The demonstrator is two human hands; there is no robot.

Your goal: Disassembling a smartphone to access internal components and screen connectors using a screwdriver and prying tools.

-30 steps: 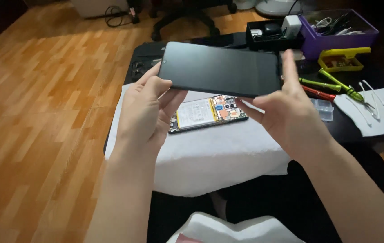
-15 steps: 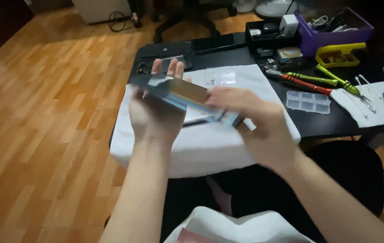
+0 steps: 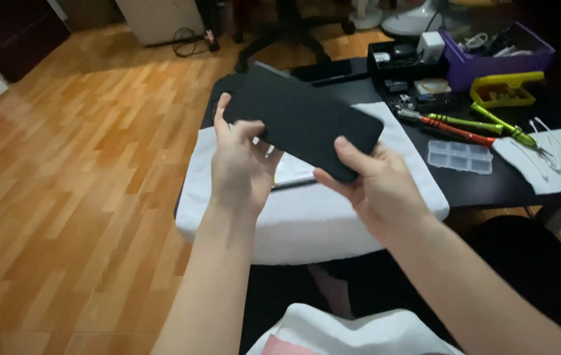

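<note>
Both my hands hold a flat black phone panel (image 3: 301, 119) above the table, its dark face turned up toward me and tilted down to the right. My left hand (image 3: 241, 164) grips its left end, thumb on top. My right hand (image 3: 372, 184) pinches the lower right corner, thumb on the face. Under the panel, on a white cloth (image 3: 333, 223), part of an opened phone body (image 3: 291, 174) shows between my hands; most of it is hidden.
On the black table to the right lie green and red screwdrivers (image 3: 464, 125), a clear compartment box (image 3: 459, 156), a yellow tool holder (image 3: 505, 92), a purple bin (image 3: 497, 56), tweezers on a white cloth (image 3: 550, 158). Wooden floor lies to the left.
The panel was turned edge-on half a second ago; it now faces up again, tilted to the right. My hands have shifted their grip to its two ends.
</note>
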